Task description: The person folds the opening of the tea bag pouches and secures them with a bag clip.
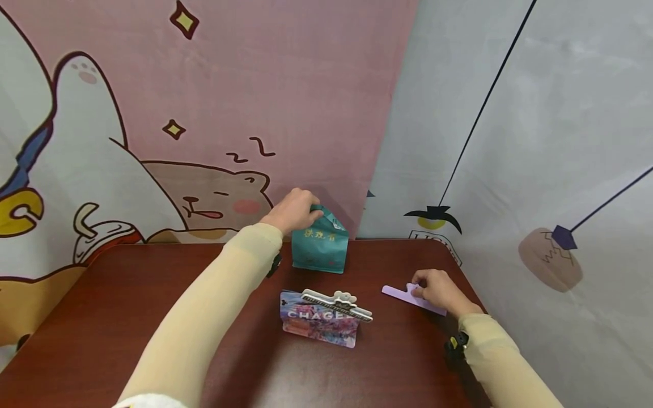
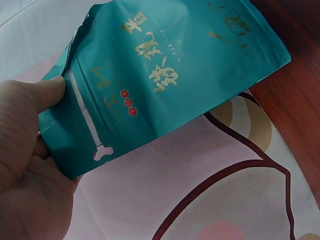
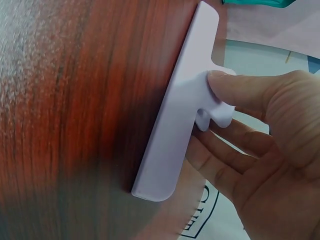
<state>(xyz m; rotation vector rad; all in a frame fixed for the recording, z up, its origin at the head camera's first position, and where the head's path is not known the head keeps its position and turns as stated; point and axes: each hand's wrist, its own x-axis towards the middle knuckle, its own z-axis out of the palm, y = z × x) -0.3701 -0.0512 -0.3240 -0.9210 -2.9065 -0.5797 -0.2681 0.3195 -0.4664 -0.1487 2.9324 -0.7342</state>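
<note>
- A person's left hand pinches the top edge of a teal, gold-lettered, flat-faced foil-like pouch, thumb in front and fingers behind; the pouch hangs or stands just below the hand, and whether its base bears on the table cannot be told.
- The pouch looks light and soft, its smooth skin likely a little slippery; the flat top band above the pale tear strip seems the surest hold, while a squeeze at the middle would probably buckle it.
- The right hand pinches the lobed tab of a lavender, long-barred plastic sealing clip, thumb on the near face; the bar runs out to both sides of the fingers.
- The clip appears stiff and light, probably sprung; the tab is the natural grip, since the bar's ends offer little leverage.
- Between the hands and nearer the person, a multicoloured printed pouch bears a pale, lobed-handled clip on the reddish-brown wood-grained table, untouched by either hand.
</note>
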